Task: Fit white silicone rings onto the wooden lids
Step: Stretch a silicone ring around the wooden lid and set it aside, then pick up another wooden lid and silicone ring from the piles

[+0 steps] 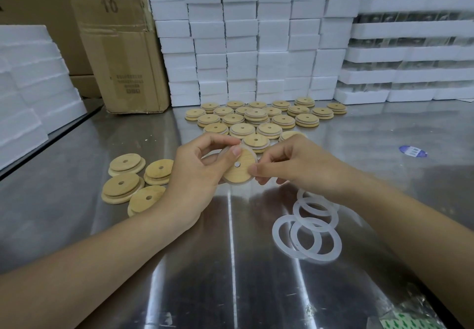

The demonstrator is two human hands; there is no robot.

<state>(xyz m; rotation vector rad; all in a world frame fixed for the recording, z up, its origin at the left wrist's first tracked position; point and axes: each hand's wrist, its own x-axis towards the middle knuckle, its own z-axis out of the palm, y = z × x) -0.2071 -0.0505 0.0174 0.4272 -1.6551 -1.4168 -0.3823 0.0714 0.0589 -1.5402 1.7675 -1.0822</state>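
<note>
Both hands meet above the middle of the steel table (77,154) and share one wooden lid (241,172). On that lid the left hand (197,167) grips from the left, with its thumb pressed on the upper face near the rim and its fingers curled behind. At the opposite edge the right hand (289,164) pinches between thumb and fingertips, and its other fingers are curled underneath. The lid is held clear of the table and tilted toward the camera, so its small centre hole shows. A white ring (241,183) runs around its rim and is visible along the lower edge and at the upper left. The fingers cover parts of it, so I cannot tell whether it sits evenly all the way round.

Some loose rings (316,239) lie overlapping on the table just below the right wrist. To the left of the left hand, four lids (123,190) lie close together with their stepped side up. A larger batch of lids (256,118) spreads over the table behind the hands. Beyond it stands a wall of stacked white foam blocks (241,33), with a cardboard box (123,54) at its left end. A blue sticker (413,151) lies on the table to the right.
</note>
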